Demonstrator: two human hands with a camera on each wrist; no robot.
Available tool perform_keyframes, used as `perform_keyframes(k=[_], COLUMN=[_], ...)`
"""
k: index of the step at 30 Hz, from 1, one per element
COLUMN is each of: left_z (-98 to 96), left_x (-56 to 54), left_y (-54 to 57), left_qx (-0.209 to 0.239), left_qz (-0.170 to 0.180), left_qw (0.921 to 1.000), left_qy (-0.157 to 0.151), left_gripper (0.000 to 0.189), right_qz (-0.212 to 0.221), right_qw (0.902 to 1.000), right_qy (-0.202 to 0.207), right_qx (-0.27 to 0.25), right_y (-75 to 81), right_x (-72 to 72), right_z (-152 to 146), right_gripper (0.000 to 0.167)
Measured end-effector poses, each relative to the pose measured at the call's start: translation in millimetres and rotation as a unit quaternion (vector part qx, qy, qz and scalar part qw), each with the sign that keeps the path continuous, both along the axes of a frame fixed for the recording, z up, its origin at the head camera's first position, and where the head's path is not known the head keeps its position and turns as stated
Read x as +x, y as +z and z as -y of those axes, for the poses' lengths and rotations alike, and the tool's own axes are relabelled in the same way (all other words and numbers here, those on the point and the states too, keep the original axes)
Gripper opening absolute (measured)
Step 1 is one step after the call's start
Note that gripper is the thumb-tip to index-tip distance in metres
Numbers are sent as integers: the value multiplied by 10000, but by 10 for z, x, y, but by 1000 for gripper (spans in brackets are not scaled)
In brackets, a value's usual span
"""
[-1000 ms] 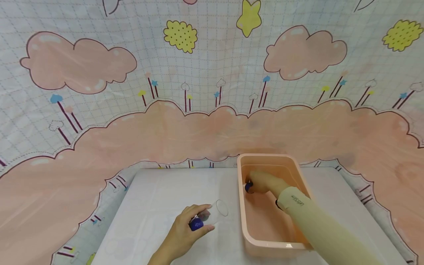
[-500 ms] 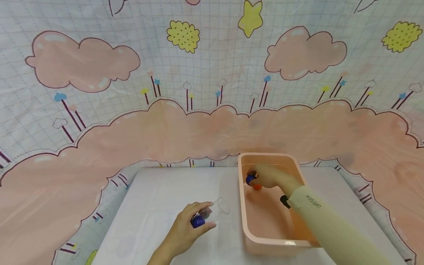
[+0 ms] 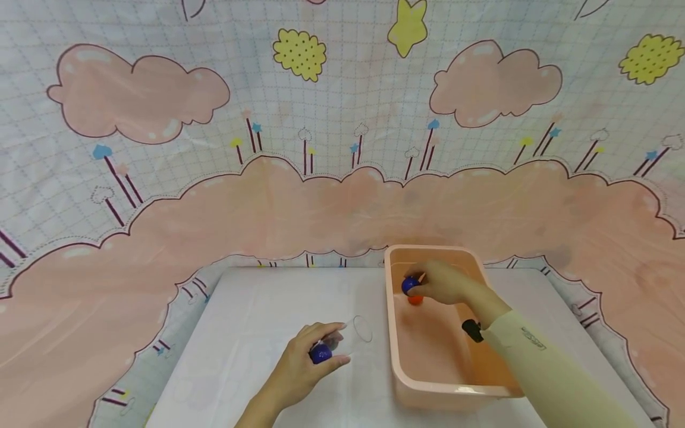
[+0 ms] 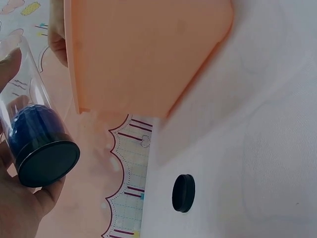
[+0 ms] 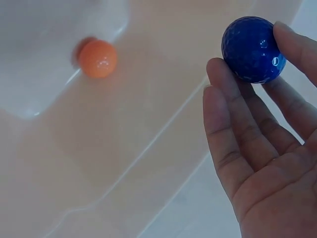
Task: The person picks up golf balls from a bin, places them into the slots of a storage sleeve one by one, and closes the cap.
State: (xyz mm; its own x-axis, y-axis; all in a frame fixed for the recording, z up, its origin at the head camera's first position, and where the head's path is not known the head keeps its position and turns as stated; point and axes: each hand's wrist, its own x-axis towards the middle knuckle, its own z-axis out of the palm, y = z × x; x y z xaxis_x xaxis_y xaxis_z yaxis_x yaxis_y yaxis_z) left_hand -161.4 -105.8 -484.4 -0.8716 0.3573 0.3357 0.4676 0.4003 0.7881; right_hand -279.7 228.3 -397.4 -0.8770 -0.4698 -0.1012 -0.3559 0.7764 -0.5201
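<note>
My left hand [image 3: 305, 362] grips a clear plastic tube [image 4: 22, 74] in front of the bin, its rim circle showing to the right in the head view. At the tube's capped end sits a blue golf ball [image 4: 37, 126], against a black cap [image 4: 48, 163]. Over the peach plastic bin [image 3: 395, 356], my right hand [image 3: 441, 282] pinches another blue golf ball [image 5: 252, 49] between thumb and fingers. Below it, an orange ball [image 5: 98, 58] lies inside the bin, partly covered by the blue ball in the head view.
A loose black cap [image 4: 184, 193] lies on the white table [image 3: 267, 309] in the left wrist view. Behind the table hangs a printed cloth [image 3: 321, 220] with clouds and stars. A black device [image 3: 473, 330] is on my right wrist.
My right hand has risen from the bin's far-left part with the blue golf ball, bringing the orange ball into sight. My left hand has hardly moved, still holding the tube.
</note>
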Motion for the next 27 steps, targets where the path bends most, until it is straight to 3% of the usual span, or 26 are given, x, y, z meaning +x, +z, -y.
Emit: perform_keyframes(k=[8, 27], left_z=[-18, -35], left_x=[-16, -56], left_y=[3, 28], left_qx=[7, -80], left_qz=[202, 51], left_qw=[9998, 9999], left_qy=[-59, -69], left_gripper=[49, 50], right_qz=[-163, -604], right_qw=[9995, 9932], right_qy=[-43, -76], right_qx=[-279, -990], right_y=[80, 308], right_x=[137, 534], right_z=[-13, 67], right_gripper=[40, 40])
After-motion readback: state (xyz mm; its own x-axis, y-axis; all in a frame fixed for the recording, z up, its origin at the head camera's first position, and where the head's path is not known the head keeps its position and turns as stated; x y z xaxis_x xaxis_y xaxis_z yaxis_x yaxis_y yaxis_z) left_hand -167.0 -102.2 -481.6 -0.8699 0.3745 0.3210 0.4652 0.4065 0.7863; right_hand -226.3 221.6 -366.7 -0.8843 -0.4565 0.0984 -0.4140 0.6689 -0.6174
